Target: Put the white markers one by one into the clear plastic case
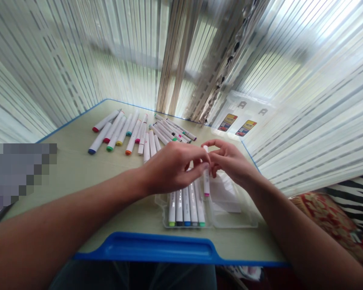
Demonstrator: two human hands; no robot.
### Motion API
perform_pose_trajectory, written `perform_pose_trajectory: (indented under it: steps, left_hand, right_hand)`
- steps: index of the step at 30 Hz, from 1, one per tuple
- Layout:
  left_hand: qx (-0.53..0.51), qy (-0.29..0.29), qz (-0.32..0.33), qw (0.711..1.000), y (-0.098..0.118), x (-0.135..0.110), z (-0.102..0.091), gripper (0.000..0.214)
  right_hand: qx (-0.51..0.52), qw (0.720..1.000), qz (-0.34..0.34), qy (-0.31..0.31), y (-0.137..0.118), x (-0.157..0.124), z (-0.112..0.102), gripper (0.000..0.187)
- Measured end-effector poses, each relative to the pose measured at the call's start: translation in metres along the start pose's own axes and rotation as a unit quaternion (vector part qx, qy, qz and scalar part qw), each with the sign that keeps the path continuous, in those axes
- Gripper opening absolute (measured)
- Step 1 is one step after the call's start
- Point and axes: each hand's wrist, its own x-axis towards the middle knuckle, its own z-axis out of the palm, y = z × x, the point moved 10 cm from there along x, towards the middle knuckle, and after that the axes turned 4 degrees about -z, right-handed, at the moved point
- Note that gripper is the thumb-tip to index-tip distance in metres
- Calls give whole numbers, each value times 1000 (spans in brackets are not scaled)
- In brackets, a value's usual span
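Note:
My left hand [177, 167] pinches a white marker [206, 183] with a pink lower end, holding it upright over the right side of a clear plastic case [166, 217]. The fingers of my right hand [230, 161] curl around the same marker's upper end, closed in a loose pinch. Below my left hand, several white markers [186, 205] stand side by side in the case, their ends lime, black, blue, grey and light green. My left hand partly covers their upper parts. The case's open clear lid [249, 219] lies to the right, under my right hand.
Loose markers with coloured ends [116, 131] lie at the back left of the table [69, 173]. Another heap of markers [174, 131] is at the back middle. A clear case with two labels [237, 125] stands against the curtain [133, 52]. A blue tray edge [160, 246] runs along the front.

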Motion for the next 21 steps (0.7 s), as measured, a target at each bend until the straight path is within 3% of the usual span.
perform_pose_trajectory:
  steps: [3, 7, 14, 21]
  left_hand:
    - [14, -77, 58, 995, 19, -6, 21, 13]
    - [49, -98, 87, 990, 28, -11, 31, 15]
    - [56, -53, 58, 995, 20, -8, 17, 19]
    - [41, -56, 38, 997, 12, -6, 11, 14]
  right_hand:
    - [-22, 999, 20, -20, 5, 0, 2, 34]
    - [-25, 997, 53, -48, 12, -2, 5, 30]
    - [67, 989, 107, -82, 22, -3, 6, 33]
    - [47, 991, 92, -84, 19, -2, 7, 41]
